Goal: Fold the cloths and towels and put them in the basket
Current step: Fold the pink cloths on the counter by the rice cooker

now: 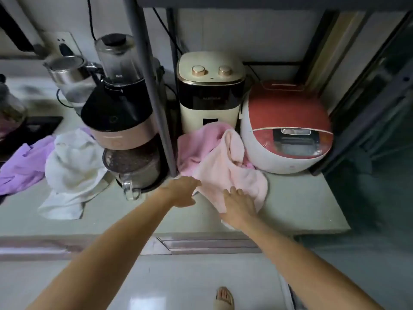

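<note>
Pink towel: your pink towel [221, 162] lies bunched on the counter [297, 198], between the rack pole [156, 104] and the red rice cooker [288, 128].
Towel direction: its long way runs from the cream machine [209, 92] at the back toward you, leaning a bit to your right.
Left hand: your left hand [182, 191] is at the towel's left front edge, fingers curled; you seem to pinch the edge, but it is hard to tell.
Right hand: your right hand [239, 204] lies flat and open on the towel's front corner, pressing it down.
Other cloths: a white cloth [71, 166] and a purple cloth [24, 166] lie crumpled to your left, touching each other.
Edges: the towel's front corner is near the counter's front edge.
Open room: there is bare counter to the right of your right hand and in front of the white cloth.
</note>
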Demonstrator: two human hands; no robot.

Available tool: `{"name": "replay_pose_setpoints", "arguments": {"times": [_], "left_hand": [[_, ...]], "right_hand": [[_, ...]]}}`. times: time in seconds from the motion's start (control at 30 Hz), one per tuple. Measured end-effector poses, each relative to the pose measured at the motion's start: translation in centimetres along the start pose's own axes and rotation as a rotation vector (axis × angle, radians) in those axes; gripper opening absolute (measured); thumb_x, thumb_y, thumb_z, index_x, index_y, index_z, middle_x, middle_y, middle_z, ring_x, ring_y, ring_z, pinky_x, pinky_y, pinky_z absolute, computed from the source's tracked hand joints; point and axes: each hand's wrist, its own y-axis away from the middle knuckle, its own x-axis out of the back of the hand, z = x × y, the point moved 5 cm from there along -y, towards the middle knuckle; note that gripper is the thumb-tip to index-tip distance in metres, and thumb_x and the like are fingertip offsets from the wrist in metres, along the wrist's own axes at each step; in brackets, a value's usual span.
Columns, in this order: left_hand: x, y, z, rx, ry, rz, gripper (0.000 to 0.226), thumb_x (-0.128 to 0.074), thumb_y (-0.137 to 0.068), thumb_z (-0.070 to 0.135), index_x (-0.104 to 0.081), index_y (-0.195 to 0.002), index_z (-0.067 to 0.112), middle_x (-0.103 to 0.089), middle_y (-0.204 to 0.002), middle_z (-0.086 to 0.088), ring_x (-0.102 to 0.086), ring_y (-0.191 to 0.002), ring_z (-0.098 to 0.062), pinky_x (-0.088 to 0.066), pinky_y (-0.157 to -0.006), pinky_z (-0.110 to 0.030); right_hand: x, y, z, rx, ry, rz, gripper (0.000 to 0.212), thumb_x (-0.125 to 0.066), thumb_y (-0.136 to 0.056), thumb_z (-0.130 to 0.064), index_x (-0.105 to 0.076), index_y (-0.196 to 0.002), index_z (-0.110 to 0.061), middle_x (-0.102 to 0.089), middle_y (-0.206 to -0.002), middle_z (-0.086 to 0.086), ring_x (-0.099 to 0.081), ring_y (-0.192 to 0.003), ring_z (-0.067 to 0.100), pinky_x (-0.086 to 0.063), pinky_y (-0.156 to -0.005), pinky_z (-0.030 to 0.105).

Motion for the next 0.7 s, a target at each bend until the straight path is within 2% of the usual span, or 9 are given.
{"name": "replay_pose_setpoints", "arguments": {"times": [0.1,0.2,0.23,0.3,0.37,0.47,0.57,0.6,0.7], "left_hand": [[-1.0,-1.2,0.3,0.004,0.015,0.002,0.066,-0.061,-0.087,0.021,-0.033,-0.146,0.016,-0.035,-0.150,-0.005,-0.031,-0.137,-0.023,-0.030,-0.111,-0.038],[-0.2,-1.9,0.3,0.001,0.076,0.050,0.066,-0.059,-0.089,0.021,-0.029,-0.148,0.017,-0.030,-0.154,-0.003,-0.025,-0.141,-0.021,-0.024,-0.114,-0.033],[0.4,-2.0,0.2,0.001,0.106,0.074,0.066,-0.059,-0.090,0.020,-0.029,-0.148,0.016,-0.031,-0.154,-0.003,-0.025,-0.141,-0.021,-0.022,-0.114,-0.031],[1.1,-2.2,0.0,0.007,0.191,0.121,0.067,-0.064,-0.088,0.020,-0.032,-0.147,0.015,-0.037,-0.150,-0.004,-0.031,-0.138,-0.021,-0.025,-0.112,-0.029],[1.9,-1.9,0.6,0.008,0.346,0.187,0.063,-0.070,-0.084,0.021,-0.043,-0.140,0.015,-0.050,-0.138,-0.003,-0.045,-0.128,-0.021,-0.035,-0.105,-0.028],[2.7,-1.1,1.8,0.016,0.604,0.275,0.042,-0.074,-0.081,0.028,-0.060,-0.119,0.020,-0.063,-0.115,0.005,-0.057,-0.105,-0.013,-0.044,-0.090,-0.026],[4.1,-0.1,3.8,0.029,0.742,0.347,0.021,-0.069,-0.082,0.041,-0.064,-0.094,0.024,-0.067,-0.090,0.008,-0.062,-0.084,-0.011,-0.049,-0.076,-0.029],[4.7,0.3,4.5,0.010,0.751,0.383,0.012,-0.066,-0.086,0.036,-0.062,-0.085,0.025,-0.064,-0.081,0.009,-0.060,-0.075,-0.010,-0.047,-0.069,-0.028],[6.8,2.5,6.4,-0.043,0.790,0.459,0.019,-0.055,-0.091,0.012,-0.059,-0.076,0.022,-0.057,-0.069,0.007,-0.049,-0.063,-0.008,-0.040,-0.062,-0.023]], "right_hand": [[-0.3,-1.0,0.8,0.093,-0.050,-0.016,0.034,-0.052,-0.089,-0.008,-0.046,-0.123,-0.011,-0.053,-0.115,0.007,-0.056,-0.100,0.027,-0.041,-0.066,0.034],[0.5,-2.4,1.8,0.117,-0.428,-0.108,0.031,-0.037,-0.095,-0.002,-0.048,-0.122,-0.010,-0.055,-0.102,0.004,-0.056,-0.089,0.022,-0.040,-0.066,0.028],[1.9,-2.6,2.1,0.123,-0.510,-0.079,0.031,-0.037,-0.093,0.001,-0.050,-0.119,-0.012,-0.056,-0.098,0.002,-0.055,-0.088,0.019,-0.039,-0.069,0.021],[4.9,-2.6,2.8,0.144,-0.590,0.023,0.032,-0.039,-0.086,0.009,-0.051,-0.099,-0.018,-0.050,-0.077,-0.004,-0.049,-0.072,0.014,-0.032,-0.057,0.005],[8.0,-2.1,3.4,0.128,-0.711,0.058,0.025,-0.037,-0.080,0.011,-0.047,-0.082,-0.012,-0.037,-0.063,-0.005,-0.036,-0.061,0.012,-0.029,-0.048,0.014],[10.8,-1.3,4.4,0.109,-0.881,0.098,0.014,-0.036,-0.075,0.009,-0.046,-0.070,0.002,-0.033,-0.064,0.003,-0.031,-0.064,0.016,-0.020,-0.057,0.031],[13.4,0.7,5.0,0.136,-0.974,0.153,0.012,-0.035,-0.070,-0.003,-0.044,-0.065,0.004,-0.034,-0.065,0.002,-0.033,-0.067,0.014,-0.020,-0.061,0.031],[14.3,1.6,5.1,0.144,-0.985,0.178,0.016,-0.035,-0.068,-0.009,-0.045,-0.065,0.004,-0.036,-0.065,0.000,-0.034,-0.067,0.013,-0.022,-0.061,0.030],[16.4,4.9,4.6,0.224,-0.959,0.250,0.022,-0.043,-0.075,-0.018,-0.049,-0.067,0.002,-0.040,-0.065,-0.004,-0.036,-0.065,0.008,-0.027,-0.059,0.028]]}}
